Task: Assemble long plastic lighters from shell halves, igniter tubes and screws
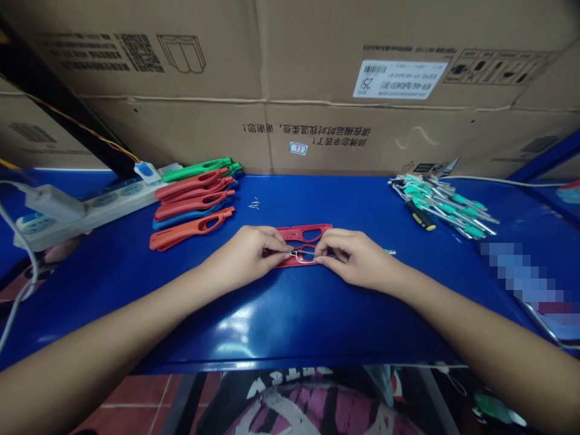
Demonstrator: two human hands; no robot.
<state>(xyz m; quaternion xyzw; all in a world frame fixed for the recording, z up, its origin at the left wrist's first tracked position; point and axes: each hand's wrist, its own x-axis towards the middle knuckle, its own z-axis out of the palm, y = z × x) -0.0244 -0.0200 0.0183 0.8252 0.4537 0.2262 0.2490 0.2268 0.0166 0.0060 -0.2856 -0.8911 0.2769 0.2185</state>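
Two red plastic shell halves, shaped like a gas lighter's handle, lie side by side on the blue table: the far red half (321, 232) and the near red half (285, 263). Over the near one, my left hand (258, 257) is closed, pinching a small dark part with a thin white wire (303, 260) looping from it. My right hand (357, 257) is pinched at the other end of that wire; its fingers partly hide what they hold. A teal-and-metal tip (390, 252) pokes out beyond my right hand.
Several coloured lighter handles (194, 228) lie stacked at left by a white power strip (106, 202). Small screws (254, 204) sit behind my left hand. At right are metal lighter rods (453, 208), a black-yellow screwdriver (419, 215) and a blurred phone-like object (534, 284). A cardboard box (217, 133) stands behind.
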